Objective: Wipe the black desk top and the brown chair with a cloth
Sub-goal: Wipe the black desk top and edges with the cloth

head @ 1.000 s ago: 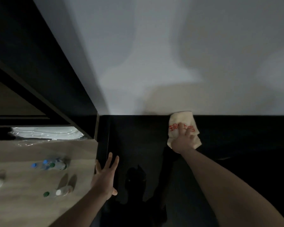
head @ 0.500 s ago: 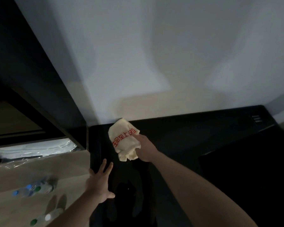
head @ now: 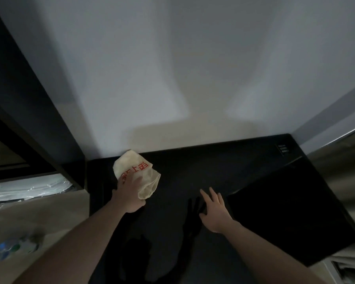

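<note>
Cloth [head: 138, 175], cream with red print, lies on the black desk [head: 193, 173] at its back left corner. Left hand [head: 129, 193] presses it, grip curled on the fabric; right hand [head: 214, 210] rests flat, fingers spread. Desk wiping is in hand; next stroke should probably sweep rightwards.

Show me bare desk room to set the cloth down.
Free: the black desk top beyond the right hand, bordered by cloth, wall and black panel. Crowded: the wooden counter beside the left hand, with bottles.
</note>
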Demonstrator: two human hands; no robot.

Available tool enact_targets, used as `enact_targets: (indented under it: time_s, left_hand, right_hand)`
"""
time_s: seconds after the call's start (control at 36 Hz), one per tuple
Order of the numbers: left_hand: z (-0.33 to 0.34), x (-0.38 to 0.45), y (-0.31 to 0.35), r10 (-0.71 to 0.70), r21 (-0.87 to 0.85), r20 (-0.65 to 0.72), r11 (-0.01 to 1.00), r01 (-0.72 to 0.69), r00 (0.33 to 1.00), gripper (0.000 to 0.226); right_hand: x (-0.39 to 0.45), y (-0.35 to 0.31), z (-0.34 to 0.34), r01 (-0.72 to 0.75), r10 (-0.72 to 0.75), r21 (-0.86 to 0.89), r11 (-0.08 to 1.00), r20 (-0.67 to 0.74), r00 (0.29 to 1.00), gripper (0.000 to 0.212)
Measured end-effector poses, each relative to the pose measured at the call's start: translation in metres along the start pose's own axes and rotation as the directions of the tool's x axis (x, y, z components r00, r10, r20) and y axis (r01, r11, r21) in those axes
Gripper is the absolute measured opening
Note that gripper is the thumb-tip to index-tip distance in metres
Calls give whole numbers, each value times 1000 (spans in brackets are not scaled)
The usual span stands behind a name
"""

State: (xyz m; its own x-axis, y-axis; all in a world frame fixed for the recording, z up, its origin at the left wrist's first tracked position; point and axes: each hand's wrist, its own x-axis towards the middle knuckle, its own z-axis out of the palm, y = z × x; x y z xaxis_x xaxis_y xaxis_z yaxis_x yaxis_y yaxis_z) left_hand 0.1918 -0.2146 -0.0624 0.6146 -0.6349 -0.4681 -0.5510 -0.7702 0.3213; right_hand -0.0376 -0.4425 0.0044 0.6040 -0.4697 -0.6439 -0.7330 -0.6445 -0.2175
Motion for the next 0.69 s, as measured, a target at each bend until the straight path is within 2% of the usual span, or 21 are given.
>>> enact_targets:
  time_s: [0.19,0.28,0.39,0.47,0.69]
  left_hand:
    - [-1,-8,8,-41,-26,-18,999,41,999,85]
    - [0,-1,19,-114,-64,-1,991,114,993,82]
    - [7,17,42,-220,-205,32,953,221,975,95]
    - [11,31,65,-299,-249,75,918,308,951,104]
    - [14,65,141,-351,-207,173,901,382,920,115]
  right_hand:
    - [18,31,-5,8,-9,14,1000,51,999,90]
    - [32,49,-10,4,-5,11,1000,65,998,90]
    - [47,81,-19,9,-6,-39,999,81,997,91]
    - [55,107,-25,19,-8,-106,994,101,995,91]
    - [70,151,-29,76,-55,-135,988,154,987,94]
